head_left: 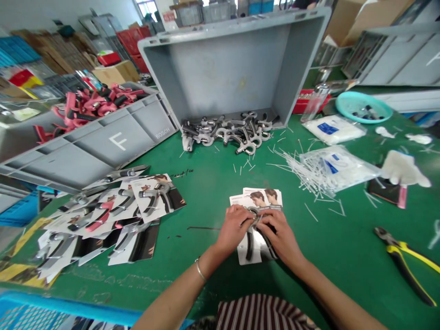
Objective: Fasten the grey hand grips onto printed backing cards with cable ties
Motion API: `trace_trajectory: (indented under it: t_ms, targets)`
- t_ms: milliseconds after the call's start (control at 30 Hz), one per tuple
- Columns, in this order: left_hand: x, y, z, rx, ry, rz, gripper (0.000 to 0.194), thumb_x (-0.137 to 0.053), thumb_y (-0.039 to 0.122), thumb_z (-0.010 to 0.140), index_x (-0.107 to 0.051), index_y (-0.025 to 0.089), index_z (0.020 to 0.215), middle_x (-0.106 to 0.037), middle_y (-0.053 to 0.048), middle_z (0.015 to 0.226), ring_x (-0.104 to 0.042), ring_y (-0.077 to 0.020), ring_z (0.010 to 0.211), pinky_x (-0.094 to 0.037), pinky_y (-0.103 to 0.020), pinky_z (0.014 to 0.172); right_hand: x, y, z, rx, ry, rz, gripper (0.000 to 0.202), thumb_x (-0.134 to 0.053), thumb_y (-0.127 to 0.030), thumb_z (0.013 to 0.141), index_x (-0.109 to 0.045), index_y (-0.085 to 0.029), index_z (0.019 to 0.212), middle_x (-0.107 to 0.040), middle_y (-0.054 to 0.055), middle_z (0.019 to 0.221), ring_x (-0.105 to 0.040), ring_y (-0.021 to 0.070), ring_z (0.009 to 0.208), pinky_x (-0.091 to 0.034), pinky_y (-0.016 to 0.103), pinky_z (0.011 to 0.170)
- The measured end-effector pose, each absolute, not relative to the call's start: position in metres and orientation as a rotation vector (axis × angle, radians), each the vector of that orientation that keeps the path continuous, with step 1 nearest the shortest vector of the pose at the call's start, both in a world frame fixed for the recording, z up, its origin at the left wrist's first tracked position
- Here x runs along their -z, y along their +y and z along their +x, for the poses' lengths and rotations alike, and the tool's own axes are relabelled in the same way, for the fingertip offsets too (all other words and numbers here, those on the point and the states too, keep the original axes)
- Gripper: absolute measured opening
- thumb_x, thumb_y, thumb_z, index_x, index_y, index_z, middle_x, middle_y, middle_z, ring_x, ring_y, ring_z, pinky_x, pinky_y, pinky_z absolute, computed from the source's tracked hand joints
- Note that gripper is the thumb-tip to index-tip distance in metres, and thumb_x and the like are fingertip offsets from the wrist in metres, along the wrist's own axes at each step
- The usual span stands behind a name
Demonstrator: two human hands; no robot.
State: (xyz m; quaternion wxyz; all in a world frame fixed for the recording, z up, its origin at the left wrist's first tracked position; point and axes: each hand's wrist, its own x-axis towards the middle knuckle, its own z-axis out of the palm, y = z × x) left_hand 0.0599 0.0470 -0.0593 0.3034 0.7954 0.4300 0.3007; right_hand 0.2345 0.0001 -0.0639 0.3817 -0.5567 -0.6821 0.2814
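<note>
In front of me a printed card (243,255) lies on the green table with a grey-and-black hand grip exerciser (250,245) on it. My left hand (234,225) is closed at the coiled top of the exerciser, fingers bent against it. My right hand (280,233) pinches beside it; a thin pale strip, apparently a cable tie, shows between the fingertips, which nearly meet those of the left. The fingers partly hide the coil and the tie. More printed cards (272,198) lie under and just beyond this one.
A tipped grey crate (227,68) spills grey exercisers (240,133). Left are carded exercisers (156,197) in a pile and a crate (127,133) of red ones. Right are loose cable ties (309,174), plastic bags (354,172), a glove (402,167) and yellow-black cutters (400,256).
</note>
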Motion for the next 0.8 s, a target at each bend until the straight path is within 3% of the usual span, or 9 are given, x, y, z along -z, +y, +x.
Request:
trace_trajectory:
  t_ms: [300, 800]
  targets:
    - [0.071, 0.054, 0.059, -0.941, 1.023, 1.984, 0.006, -0.066, 0.02, 0.087, -0.071, 0.022, 0.089, -0.074, -0.002, 0.094, -0.062, -0.0187, 0.093, -0.04, -0.038, 0.093, 0.067, 0.004, 0.24, -0.874, -1.841, -1.474, 0.016, -0.059, -0.032, 0.092, -0.066, -0.024, 0.08, -0.045, 0.001, 0.144, -0.038, 0.0274, 0.129, -0.028, 0.048, 0.109]
    - [0.071, 0.053, 0.059, -0.959, 1.015, 1.98, 0.008, -0.065, 0.021, 0.088, -0.072, 0.023, 0.089, -0.074, -0.003, 0.093, -0.062, -0.0197, 0.095, -0.041, -0.039, 0.093, 0.066, 0.007, 0.245, -0.947, -1.895, -1.424, 0.019, -0.059, -0.033, 0.092, -0.067, -0.022, 0.078, -0.04, 0.003, 0.149, -0.036, 0.0276, 0.136, -0.023, 0.049, 0.113]
